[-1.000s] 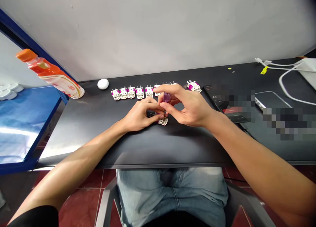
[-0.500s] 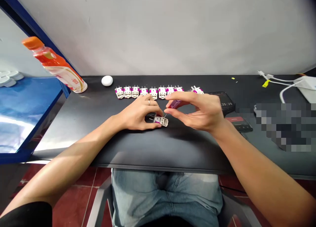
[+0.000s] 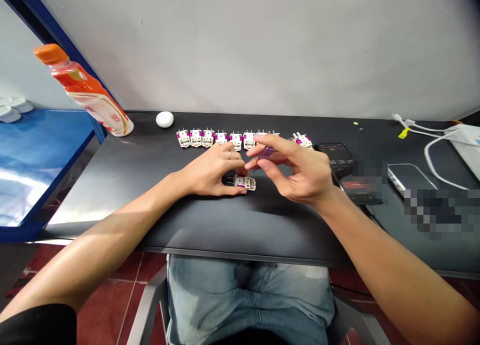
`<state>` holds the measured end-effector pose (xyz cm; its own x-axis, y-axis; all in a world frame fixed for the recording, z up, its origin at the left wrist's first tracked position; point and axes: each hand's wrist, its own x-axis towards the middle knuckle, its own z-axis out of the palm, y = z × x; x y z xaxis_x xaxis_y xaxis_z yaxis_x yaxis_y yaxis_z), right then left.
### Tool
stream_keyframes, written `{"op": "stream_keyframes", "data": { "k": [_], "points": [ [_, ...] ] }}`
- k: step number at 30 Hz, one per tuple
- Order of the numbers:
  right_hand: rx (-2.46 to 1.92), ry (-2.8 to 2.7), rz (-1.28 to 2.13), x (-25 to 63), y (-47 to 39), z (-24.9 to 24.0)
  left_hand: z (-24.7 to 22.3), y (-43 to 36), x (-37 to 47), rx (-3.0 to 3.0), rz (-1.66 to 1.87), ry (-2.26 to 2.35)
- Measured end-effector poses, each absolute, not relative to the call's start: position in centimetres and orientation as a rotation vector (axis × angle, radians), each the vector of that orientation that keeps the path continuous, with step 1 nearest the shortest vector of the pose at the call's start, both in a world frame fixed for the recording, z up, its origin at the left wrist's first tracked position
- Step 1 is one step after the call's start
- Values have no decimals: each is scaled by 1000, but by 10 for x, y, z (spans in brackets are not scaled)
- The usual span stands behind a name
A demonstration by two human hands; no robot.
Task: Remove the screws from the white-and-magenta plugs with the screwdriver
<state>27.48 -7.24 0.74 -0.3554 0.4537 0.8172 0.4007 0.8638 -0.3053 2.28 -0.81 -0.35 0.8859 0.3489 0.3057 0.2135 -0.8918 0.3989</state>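
Note:
My left hand (image 3: 215, 170) is closed around a small white and purple plug part with metal pins (image 3: 245, 183), pinning it on the black table between thumb and fingers. In my right hand (image 3: 300, 170) is a small screwdriver with a purple see-through handle (image 3: 266, 153). Its thin shaft slants down and left, with the tip at the upper side of the plug part; whether it sits in a screw I cannot tell. Behind my hands stands a row of several similar plug parts (image 3: 208, 138), some partly hidden by my fingers. One more plug part (image 3: 302, 140) lies apart to the right.
An orange-capped bottle (image 3: 90, 95) and a white egg-shaped object (image 3: 164, 119) are at the back left of the black table (image 3: 225, 225). To the right lie a phone showing a timer (image 3: 337, 155), another dark device (image 3: 362, 189) and white cables (image 3: 431, 132).
The fingers of my right hand have shifted on the screwdriver handle, and its shaft shows more clearly. My left hand and the plug part stay in place. The view has tilted slightly.

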Motion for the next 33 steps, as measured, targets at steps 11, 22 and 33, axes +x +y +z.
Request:
{"op": "stream_keyframes", "data": {
  "k": [11, 22, 33],
  "points": [
    [-628, -1924, 25, 272, -75, 5, -4, -9, 24, 2664, 519, 450],
    [-618, -2009, 24, 272, -74, 9, -7, -7, 23, 2659, 585, 397],
    [-608, -1984, 175, 273, -72, 7, -6, -7, 23, 2653, 543, 428]
  ]
}}
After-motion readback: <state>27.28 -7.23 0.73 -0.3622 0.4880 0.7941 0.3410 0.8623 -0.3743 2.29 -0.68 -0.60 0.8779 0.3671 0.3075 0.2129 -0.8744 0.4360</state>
